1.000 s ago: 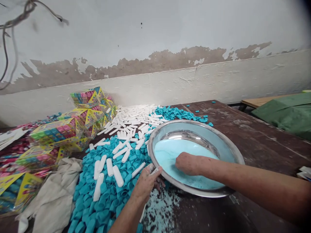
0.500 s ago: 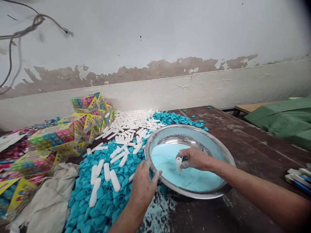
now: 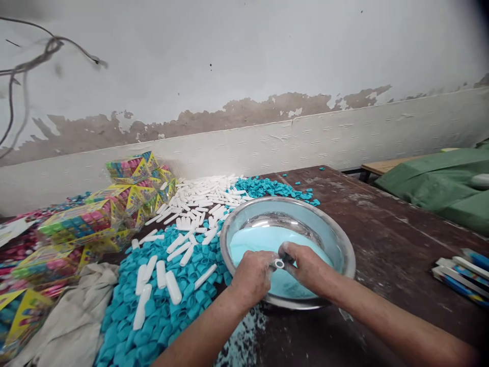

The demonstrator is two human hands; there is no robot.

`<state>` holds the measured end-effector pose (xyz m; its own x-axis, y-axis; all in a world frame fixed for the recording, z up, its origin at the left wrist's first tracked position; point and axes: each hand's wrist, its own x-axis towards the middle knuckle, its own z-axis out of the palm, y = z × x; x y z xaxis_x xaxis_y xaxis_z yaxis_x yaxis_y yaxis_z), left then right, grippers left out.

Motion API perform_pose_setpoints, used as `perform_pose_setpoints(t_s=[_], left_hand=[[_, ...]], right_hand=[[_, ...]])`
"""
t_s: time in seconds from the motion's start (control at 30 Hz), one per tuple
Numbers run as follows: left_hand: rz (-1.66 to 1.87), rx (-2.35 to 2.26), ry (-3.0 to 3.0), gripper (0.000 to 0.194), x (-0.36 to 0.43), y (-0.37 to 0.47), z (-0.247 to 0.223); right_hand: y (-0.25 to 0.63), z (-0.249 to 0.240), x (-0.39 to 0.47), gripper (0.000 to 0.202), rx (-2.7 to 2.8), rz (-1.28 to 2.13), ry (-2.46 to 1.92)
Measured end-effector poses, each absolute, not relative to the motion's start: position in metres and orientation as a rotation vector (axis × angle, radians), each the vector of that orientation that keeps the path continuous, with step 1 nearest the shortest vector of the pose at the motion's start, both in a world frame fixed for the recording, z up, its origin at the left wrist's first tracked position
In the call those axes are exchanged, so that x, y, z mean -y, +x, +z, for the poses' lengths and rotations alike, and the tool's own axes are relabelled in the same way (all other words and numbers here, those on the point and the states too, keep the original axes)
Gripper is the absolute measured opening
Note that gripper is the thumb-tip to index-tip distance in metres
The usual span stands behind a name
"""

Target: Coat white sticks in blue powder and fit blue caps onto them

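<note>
Over the steel basin (image 3: 348,255) of pale blue powder (image 3: 292,288), my hands meet around a small white plastic tube (image 3: 279,263). Its round open end faces me; most of its body is hidden by fingers. My left hand (image 3: 254,275) is closed on the tube's left side. From the right, my right hand (image 3: 305,262) pinches it with dusty, curled fingertips. Left of the basin spreads a heap of teal plastic caps (image 3: 153,316). Several white tubes (image 3: 173,288) lie on that heap, and a larger pile of white tubes (image 3: 206,191) is behind it.
Clear packs of coloured pieces (image 3: 80,221) are stacked at left, beside a grey cloth (image 3: 76,316). More teal caps (image 3: 267,187) lie behind the basin. Blue and white boxes (image 3: 462,275) sit on the dark table (image 3: 385,255) at right. Green sheeting (image 3: 439,178) is beyond.
My left hand has left the basin's rim and closed on the white tube. My right hand has lifted the tube out of the powder toward me. The view has shifted slightly right.
</note>
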<state>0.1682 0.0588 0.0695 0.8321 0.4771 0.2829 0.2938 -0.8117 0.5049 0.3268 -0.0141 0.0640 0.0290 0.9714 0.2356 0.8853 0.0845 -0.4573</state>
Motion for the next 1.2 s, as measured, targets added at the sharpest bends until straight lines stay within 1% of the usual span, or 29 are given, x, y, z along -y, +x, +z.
perform_pose_setpoints(t_s=[0.13, 0.2, 0.33, 0.4, 0.5, 0.57, 0.7, 0.8, 0.97, 1.13, 1.2], left_hand=[[0.652, -0.583, 2.608, 0.027, -0.058, 0.164, 0.065], [0.63, -0.585, 2.59, 0.023, -0.059, 0.164, 0.064], [0.607, -0.625, 2.497, 0.019, -0.06, 0.165, 0.066], [0.644, -0.62, 2.407, 0.02, -0.06, 0.161, 0.071], [0.743, -0.615, 2.229, 0.016, -0.061, 0.143, 0.084], [0.775, -0.666, 2.072, 0.013, -0.064, 0.118, 0.093], [0.765, -0.799, 1.625, 0.018, -0.063, 0.049, 0.091], [0.767, -0.885, 1.385, 0.02, -0.052, 0.004, 0.071], [0.774, -0.984, 1.207, 0.023, -0.029, -0.03, 0.035], [0.757, -0.916, 1.216, 0.023, -0.018, -0.033, 0.025], [0.753, -0.895, 1.223, 0.023, -0.015, -0.035, 0.026]], right_hand=[[0.334, 0.059, 0.016, 0.033, 1.835, 0.168, -1.885], [0.334, 0.058, 0.016, 0.037, 1.797, 0.171, -1.843], [0.33, 0.058, 0.014, 0.053, 1.987, 0.298, -1.642], [0.329, 0.06, 0.012, 0.052, 1.958, 0.248, -1.664], [0.326, 0.069, 0.017, 0.038, 1.841, 0.108, -1.74], [0.317, 0.078, 0.027, 0.029, 1.817, 0.064, -1.68], [0.283, 0.082, 0.059, 0.019, 1.786, -0.032, -1.509], [0.252, 0.056, 0.073, 0.023, 1.972, 0.082, -1.486], [0.211, 0.003, 0.055, 0.043, 2.156, 0.151, -1.732], [0.185, -0.005, 0.017, 0.056, 2.112, 0.124, -1.99], [0.176, -0.005, 0.009, 0.056, 2.065, 0.079, -2.025]])
